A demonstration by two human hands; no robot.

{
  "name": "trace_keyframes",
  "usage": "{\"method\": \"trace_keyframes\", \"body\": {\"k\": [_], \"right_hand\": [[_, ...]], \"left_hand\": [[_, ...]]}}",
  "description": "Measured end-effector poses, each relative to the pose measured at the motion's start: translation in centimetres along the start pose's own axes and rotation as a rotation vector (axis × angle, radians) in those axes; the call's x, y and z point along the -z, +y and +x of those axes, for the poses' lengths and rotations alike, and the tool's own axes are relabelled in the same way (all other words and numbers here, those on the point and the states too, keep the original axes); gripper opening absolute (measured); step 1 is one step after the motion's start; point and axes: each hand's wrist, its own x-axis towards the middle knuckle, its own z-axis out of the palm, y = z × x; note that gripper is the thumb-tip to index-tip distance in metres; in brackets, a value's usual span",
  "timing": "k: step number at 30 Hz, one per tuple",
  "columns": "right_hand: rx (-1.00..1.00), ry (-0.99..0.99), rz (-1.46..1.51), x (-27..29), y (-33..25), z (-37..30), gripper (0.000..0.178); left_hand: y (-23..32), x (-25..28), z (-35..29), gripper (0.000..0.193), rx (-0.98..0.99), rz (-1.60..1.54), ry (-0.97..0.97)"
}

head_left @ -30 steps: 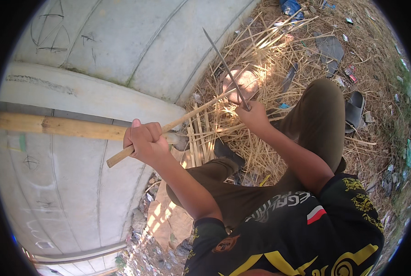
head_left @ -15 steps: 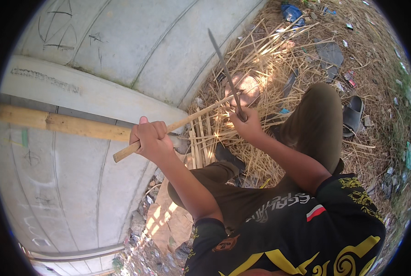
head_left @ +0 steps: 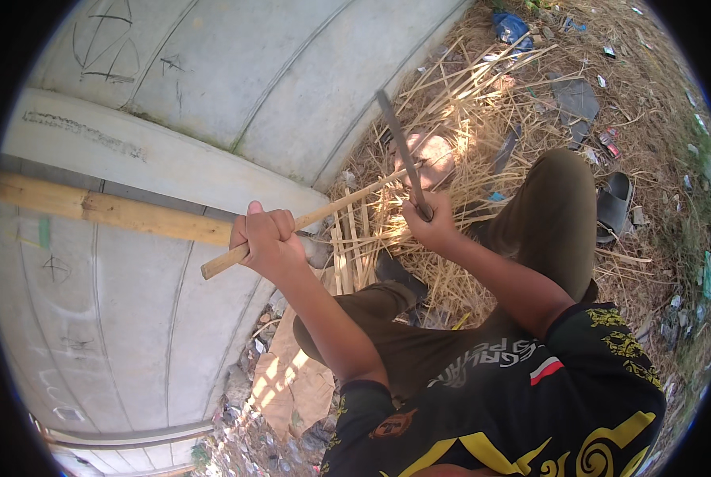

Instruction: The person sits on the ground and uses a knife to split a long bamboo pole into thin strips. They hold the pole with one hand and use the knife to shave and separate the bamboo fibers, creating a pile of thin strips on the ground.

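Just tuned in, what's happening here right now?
A seated person grips a thin bamboo strip in the left hand and a long blade in the right hand, the blade set against the strip. More split strips lie in dry straw beside a concrete pipe.

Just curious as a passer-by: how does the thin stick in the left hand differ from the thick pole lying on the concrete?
The thin stick is slender and slanted, gripped by the left hand, its far end near the blade held in the right hand. The thick pole is much stouter and lies nearly level on the concrete, unheld. Both are pale, yellowish and bamboo-like.
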Motion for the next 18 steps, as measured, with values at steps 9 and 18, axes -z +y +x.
{"method": "trace_keyframes", "body": {"k": [9,18], "right_hand": [[-0.463,-0.302,-0.356,0.5,7.0,1.1,0.033],[-0.230,-0.021,0.081,-0.3,4.7,-1.3,0.036]], "left_hand": [[-0.5,1.8,1.4,0.050,-0.012,-0.003,-0.031],[-0.7,3.2,0.6,0.050,-0.033,-0.012,-0.157]]}}
